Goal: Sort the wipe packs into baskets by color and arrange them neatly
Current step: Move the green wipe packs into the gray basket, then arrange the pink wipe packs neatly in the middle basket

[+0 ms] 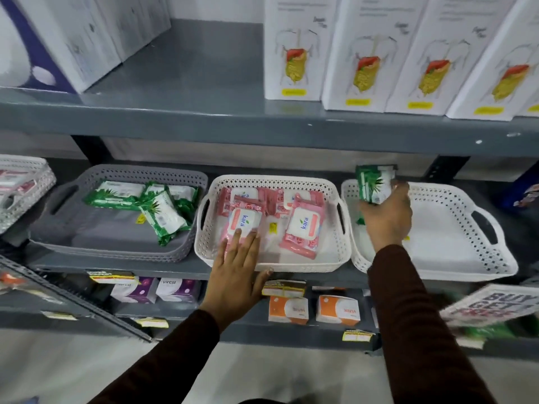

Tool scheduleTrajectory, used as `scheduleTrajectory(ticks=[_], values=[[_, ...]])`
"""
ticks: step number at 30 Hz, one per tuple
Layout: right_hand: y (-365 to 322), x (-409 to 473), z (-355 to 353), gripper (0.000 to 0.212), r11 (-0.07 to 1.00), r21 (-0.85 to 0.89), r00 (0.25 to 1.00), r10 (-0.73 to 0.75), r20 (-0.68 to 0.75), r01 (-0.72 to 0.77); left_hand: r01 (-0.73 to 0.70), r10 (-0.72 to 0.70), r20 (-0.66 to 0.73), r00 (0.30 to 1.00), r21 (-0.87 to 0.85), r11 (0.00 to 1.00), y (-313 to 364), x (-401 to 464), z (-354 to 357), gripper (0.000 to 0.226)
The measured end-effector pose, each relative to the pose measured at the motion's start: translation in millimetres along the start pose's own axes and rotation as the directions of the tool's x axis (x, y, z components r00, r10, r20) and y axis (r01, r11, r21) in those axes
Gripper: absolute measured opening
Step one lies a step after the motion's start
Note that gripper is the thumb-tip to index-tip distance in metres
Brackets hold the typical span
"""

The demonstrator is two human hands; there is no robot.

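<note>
Sorting wipe packs on a shelf
Left hand (233,275) lies flat on a pink pack (243,225); right hand (386,212) grips a green pack (374,183).

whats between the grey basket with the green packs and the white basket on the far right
In the head view, a white basket holding pink wipe packs sits between the grey basket and the right-hand white basket; the left hand rests on one pack.

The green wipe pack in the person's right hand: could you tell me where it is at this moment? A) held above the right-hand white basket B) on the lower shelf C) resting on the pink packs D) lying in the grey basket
A: the right hand grips the green wipe pack in the air over the right-hand white basket, away from the grey basket.
</note>
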State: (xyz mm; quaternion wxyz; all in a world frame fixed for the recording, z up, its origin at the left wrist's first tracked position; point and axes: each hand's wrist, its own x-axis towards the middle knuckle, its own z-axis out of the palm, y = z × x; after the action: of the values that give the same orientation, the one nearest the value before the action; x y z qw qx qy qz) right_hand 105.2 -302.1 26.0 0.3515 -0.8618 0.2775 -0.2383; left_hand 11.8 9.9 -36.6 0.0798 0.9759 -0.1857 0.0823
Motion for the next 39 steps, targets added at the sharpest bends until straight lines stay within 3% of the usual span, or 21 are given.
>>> scheduleTrajectory(ticks=[2, 5, 11, 15, 19, 23, 26, 28, 32, 36, 39], values=[[-37.3, -30.2, 14.5, 0.08, 0.984, 0.143, 0.994, -0.107, -0.034, 0.111, 0.057, -0.057, -0.031, 0.998, -0.003, 0.998, -30.1, -10.7, -7.4, 0.074], [-98.0, -85.6, 53.9, 0.078, 0.923, 0.277, 0.948, -0.304, 0.096, 0.268, 0.178, -0.18, -0.078, 0.981, -0.023, 0.984, -87.6, -25.2, -24.3, 0.075], [-191.3, -197.7, 149.6, 0.063, 0.798, 0.288, 0.696, -0.603, 0.39, 0.53, 0.369, -0.368, -0.052, 0.928, 0.015, 0.929, -189.9, -67.3, -46.8, 0.078], [-246.8, -252.5, 203.5, 0.054, 0.737, 0.294, 0.556, -0.66, 0.506, 0.608, 0.343, -0.341, -0.055, 0.938, 0.038, 0.938, -235.5, -89.0, -56.2, 0.077], [-286.3, -278.9, 248.9, 0.046, 0.706, 0.281, 0.492, -0.673, 0.553, 0.65, 0.35, -0.348, -0.069, 0.935, 0.029, 0.936, -260.1, -95.5, -66.1, 0.077], [-297.8, -289.0, 276.7, 0.047, 0.571, 0.001, 0.395, -0.57, 0.72, 0.821, 0.307, -0.305, -0.048, 0.951, 0.062, 0.95, -268.5, -97.8, -65.8, 0.074], [-295.0, -292.9, 275.9, 0.053, 0.565, 0.014, 0.341, -0.517, 0.785, 0.825, 0.336, -0.334, -0.044, 0.942, 0.058, 0.94, -267.2, -95.9, -65.2, 0.074], [-283.2, -286.0, 262.6, 0.055, 0.612, 0.032, 0.375, -0.524, 0.764, 0.79, 0.366, -0.364, -0.052, 0.93, 0.03, 0.93, -260.0, -90.6, -64.3, 0.077], [-239.1, -247.6, 214.6, 0.043, 0.741, 0.063, 0.57, -0.565, 0.597, 0.668, 0.37, -0.37, -0.058, 0.927, -0.025, 0.929, -227.9, -69.6, -56.6, 0.078], [-192.5, -204.4, 161.5, 0.032, 0.791, 0.031, 0.68, -0.544, 0.491, 0.611, 0.34, -0.344, -0.053, 0.937, -0.069, 0.938, -179.6, -43.1, -46.5, 0.077], [-157.2, -175.1, 126.4, 0.03, 0.819, 0.0, 0.723, -0.506, 0.47, 0.573, 0.305, -0.31, -0.049, 0.949, -0.09, 0.948, -141.1, -26.1, -40.0, 0.078]])
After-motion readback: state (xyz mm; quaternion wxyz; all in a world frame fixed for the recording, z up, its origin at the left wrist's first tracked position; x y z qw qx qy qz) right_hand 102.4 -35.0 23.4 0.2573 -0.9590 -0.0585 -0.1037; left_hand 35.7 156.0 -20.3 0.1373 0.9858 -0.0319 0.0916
